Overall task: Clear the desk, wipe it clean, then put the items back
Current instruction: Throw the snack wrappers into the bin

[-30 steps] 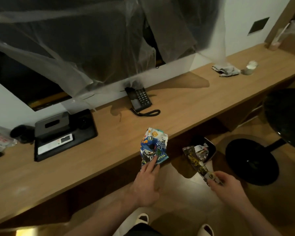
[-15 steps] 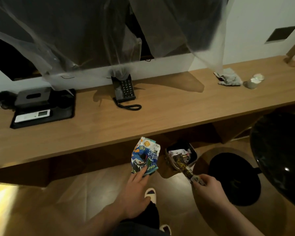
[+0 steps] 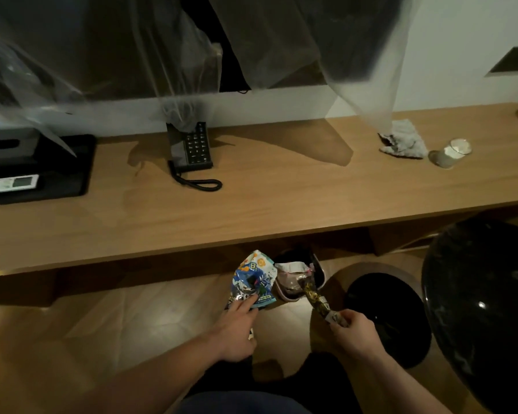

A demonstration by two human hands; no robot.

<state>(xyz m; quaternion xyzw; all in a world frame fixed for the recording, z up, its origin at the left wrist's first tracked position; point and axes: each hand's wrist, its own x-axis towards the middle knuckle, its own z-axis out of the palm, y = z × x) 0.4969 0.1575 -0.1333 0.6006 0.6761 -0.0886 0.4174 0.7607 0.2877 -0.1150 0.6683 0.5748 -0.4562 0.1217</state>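
A long wooden tabletop [image 3: 281,204] runs along a white wall [image 3: 449,55]; clear plastic sheeting [image 3: 356,70] hangs over a dark screen at 12 o'clock. Glossy wood floor [image 3: 117,318] below, a black round stool [image 3: 485,309] at 4 o'clock, dim warm light

Only 1 view was given, from a wide-angle camera worn on the person's head, which looked forward and steeply down. It stood back from the long light-brown wooden desk [image 3: 281,198], whose near edge crossed mid-frame, with the white wall [image 3: 449,55] beyond. The person's 2 forearms and the glossy brown floor [image 3: 117,324] lay nearest, at the bottom.
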